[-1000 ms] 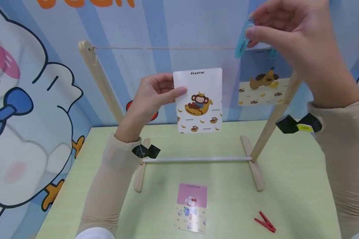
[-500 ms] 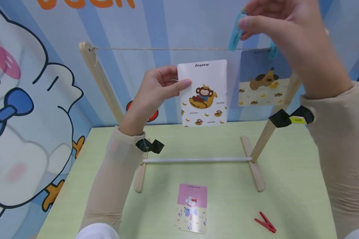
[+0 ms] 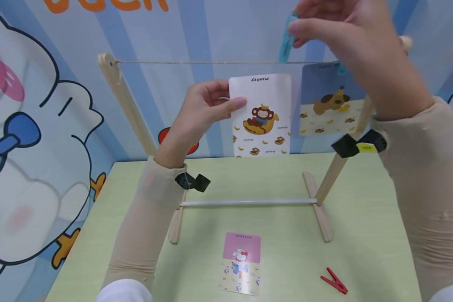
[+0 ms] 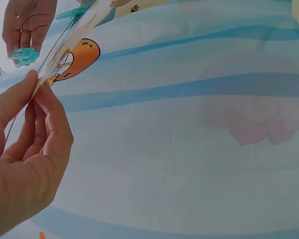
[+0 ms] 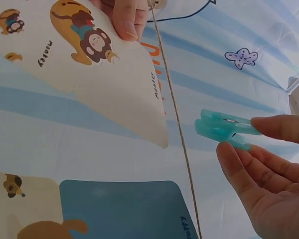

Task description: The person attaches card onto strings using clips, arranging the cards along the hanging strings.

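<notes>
My left hand [image 3: 207, 109] pinches the left edge of a white monkey card [image 3: 262, 102] between thumb and fingers, just under the string [image 3: 196, 62]. In the right wrist view the card [image 5: 119, 89] hangs beside the string [image 5: 173, 107], apart from it. Up at the string, my right hand [image 3: 347, 37] pinches a teal clothespin [image 3: 287, 40] by its handle ends. The clothespin [image 5: 224, 127] points toward the string without touching it in the right wrist view. A blue-and-cream puppy card [image 3: 330, 92] hangs to the right from a second teal clothespin [image 3: 341, 69], partly hidden by my right hand.
Wooden posts [image 3: 130, 109] and a white crossbar [image 3: 249, 203] form the rack on the pale green table [image 3: 279, 260]. A pink rabbit card [image 3: 241, 262] lies in front, with a red clothespin [image 3: 334, 281] to its right. A printed wall backdrop [image 3: 234, 25] stands behind.
My left hand has raised the monkey card and shifted it right, closer to the string. My right hand has carried the teal clothespin leftward, to above the card.
</notes>
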`<move>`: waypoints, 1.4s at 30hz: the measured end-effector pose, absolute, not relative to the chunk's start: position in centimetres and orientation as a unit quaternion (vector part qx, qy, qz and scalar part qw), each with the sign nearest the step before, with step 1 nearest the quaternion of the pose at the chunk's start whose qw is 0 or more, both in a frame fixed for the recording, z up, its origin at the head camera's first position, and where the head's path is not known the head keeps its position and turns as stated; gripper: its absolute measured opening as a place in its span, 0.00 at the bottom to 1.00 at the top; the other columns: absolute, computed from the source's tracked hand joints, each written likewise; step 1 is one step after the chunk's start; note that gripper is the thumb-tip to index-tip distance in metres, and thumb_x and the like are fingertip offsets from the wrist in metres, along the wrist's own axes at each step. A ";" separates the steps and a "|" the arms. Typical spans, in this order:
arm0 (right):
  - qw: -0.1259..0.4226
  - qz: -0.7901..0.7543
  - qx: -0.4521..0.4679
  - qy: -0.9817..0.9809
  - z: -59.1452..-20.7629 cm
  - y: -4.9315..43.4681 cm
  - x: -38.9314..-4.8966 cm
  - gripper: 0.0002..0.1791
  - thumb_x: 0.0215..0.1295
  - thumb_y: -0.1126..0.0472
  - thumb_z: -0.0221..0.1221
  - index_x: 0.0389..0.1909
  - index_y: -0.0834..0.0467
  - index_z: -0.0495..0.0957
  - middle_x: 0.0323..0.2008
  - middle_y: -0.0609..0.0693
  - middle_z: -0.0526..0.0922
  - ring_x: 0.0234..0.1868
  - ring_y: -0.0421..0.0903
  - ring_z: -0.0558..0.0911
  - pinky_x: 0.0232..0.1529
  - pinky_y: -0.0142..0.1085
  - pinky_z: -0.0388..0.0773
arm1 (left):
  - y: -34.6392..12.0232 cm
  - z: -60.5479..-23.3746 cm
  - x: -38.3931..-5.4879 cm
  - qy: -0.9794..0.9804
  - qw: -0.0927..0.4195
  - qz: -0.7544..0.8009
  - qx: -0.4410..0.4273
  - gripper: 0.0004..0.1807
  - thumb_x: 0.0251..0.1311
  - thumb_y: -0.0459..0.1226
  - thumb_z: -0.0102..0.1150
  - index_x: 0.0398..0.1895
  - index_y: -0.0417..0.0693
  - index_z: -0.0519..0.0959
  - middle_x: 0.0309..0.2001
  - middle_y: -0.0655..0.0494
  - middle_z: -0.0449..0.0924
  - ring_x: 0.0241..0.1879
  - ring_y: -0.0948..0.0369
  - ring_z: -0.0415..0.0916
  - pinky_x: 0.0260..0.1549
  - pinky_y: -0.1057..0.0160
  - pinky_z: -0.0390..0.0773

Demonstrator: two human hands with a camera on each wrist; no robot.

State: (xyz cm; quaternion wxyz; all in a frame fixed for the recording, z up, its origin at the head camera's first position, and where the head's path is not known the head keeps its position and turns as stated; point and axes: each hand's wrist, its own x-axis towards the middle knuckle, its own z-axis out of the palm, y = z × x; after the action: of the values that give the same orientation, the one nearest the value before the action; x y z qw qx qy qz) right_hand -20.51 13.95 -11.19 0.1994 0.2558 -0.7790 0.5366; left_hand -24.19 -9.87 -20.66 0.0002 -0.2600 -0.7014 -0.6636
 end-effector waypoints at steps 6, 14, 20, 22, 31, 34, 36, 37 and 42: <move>0.197 0.526 0.247 -0.789 -11.0 13.5 -20.8 0.15 0.59 0.59 0.61 0.47 0.57 0.75 0.42 0.55 0.77 0.40 0.50 0.77 0.55 0.34 0.67 | -9.6 -20.5 -24.3 -0.701 0.007 -0.661 -0.268 0.17 0.51 0.36 0.66 0.45 0.42 0.78 0.41 0.46 0.79 0.39 0.52 0.78 0.41 0.57 0.78; 0.191 0.516 0.225 -0.804 -10.9 13.4 -21.5 0.15 0.60 0.56 0.60 0.46 0.56 0.75 0.42 0.53 0.78 0.41 0.49 0.77 0.59 0.34 0.60 | -9.4 -20.2 -24.5 -0.697 0.008 -0.666 -0.267 0.16 0.51 0.36 0.66 0.44 0.42 0.78 0.41 0.45 0.79 0.39 0.52 0.78 0.41 0.57 0.78; 0.173 0.522 0.224 -0.805 -10.8 13.1 -21.9 0.14 0.60 0.56 0.60 0.45 0.56 0.75 0.41 0.51 0.78 0.39 0.47 0.78 0.59 0.34 0.63 | -9.2 -20.1 -24.6 -0.697 0.011 -0.667 -0.264 0.16 0.51 0.36 0.66 0.44 0.42 0.78 0.41 0.46 0.79 0.40 0.52 0.78 0.42 0.58 0.77; 0.168 0.527 0.228 -0.801 -10.8 12.9 -21.8 0.15 0.59 0.56 0.61 0.45 0.57 0.75 0.41 0.51 0.78 0.39 0.48 0.78 0.58 0.34 0.64 | -9.1 -20.0 -24.6 -0.695 0.010 -0.668 -0.265 0.16 0.51 0.36 0.66 0.44 0.42 0.78 0.40 0.46 0.79 0.40 0.52 0.78 0.42 0.57 0.78; 0.162 0.532 0.236 -0.797 -10.7 12.6 -21.8 0.15 0.59 0.58 0.61 0.45 0.58 0.74 0.41 0.52 0.77 0.39 0.49 0.78 0.54 0.34 0.68 | -8.8 -20.1 -25.1 -0.693 0.014 -0.671 -0.262 0.15 0.51 0.36 0.66 0.42 0.42 0.79 0.39 0.46 0.79 0.39 0.52 0.79 0.41 0.58 0.78; 0.159 0.531 0.241 -0.797 -10.8 12.6 -22.1 0.15 0.58 0.58 0.61 0.45 0.58 0.74 0.40 0.52 0.77 0.39 0.49 0.78 0.51 0.34 0.70 | -8.9 -20.2 -25.3 -0.690 0.012 -0.675 -0.263 0.15 0.51 0.36 0.66 0.42 0.42 0.79 0.40 0.46 0.79 0.39 0.52 0.79 0.42 0.57 0.78; 0.159 0.527 0.245 -0.798 -10.9 12.5 -22.2 0.14 0.59 0.59 0.61 0.45 0.58 0.74 0.40 0.52 0.77 0.39 0.48 0.78 0.50 0.34 0.71 | -8.9 -20.3 -25.4 -0.688 0.010 -0.676 -0.263 0.15 0.51 0.36 0.66 0.43 0.42 0.79 0.40 0.46 0.79 0.39 0.52 0.79 0.42 0.57 0.78; 0.159 0.525 0.247 -0.799 -10.9 12.5 -22.3 0.14 0.59 0.59 0.61 0.44 0.58 0.74 0.40 0.52 0.77 0.39 0.48 0.77 0.50 0.34 0.71 | -8.9 -20.3 -25.4 -0.688 0.010 -0.676 -0.264 0.15 0.52 0.36 0.65 0.43 0.42 0.78 0.40 0.46 0.79 0.39 0.52 0.79 0.42 0.57 0.78; 0.159 0.515 0.245 -0.806 -11.1 12.6 -22.6 0.12 0.59 0.59 0.60 0.43 0.57 0.75 0.40 0.51 0.77 0.39 0.47 0.77 0.53 0.34 0.69 | -8.9 -20.2 -25.5 -0.682 0.012 -0.679 -0.271 0.14 0.52 0.35 0.65 0.42 0.41 0.78 0.40 0.46 0.79 0.39 0.52 0.79 0.42 0.57 0.78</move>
State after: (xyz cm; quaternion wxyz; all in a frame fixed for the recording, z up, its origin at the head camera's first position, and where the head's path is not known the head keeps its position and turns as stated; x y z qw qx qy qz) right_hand -22.56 12.59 -11.08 0.1591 0.2448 -0.8060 0.5149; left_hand -25.50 -8.87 -20.24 0.0117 -0.2709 -0.6823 -0.6789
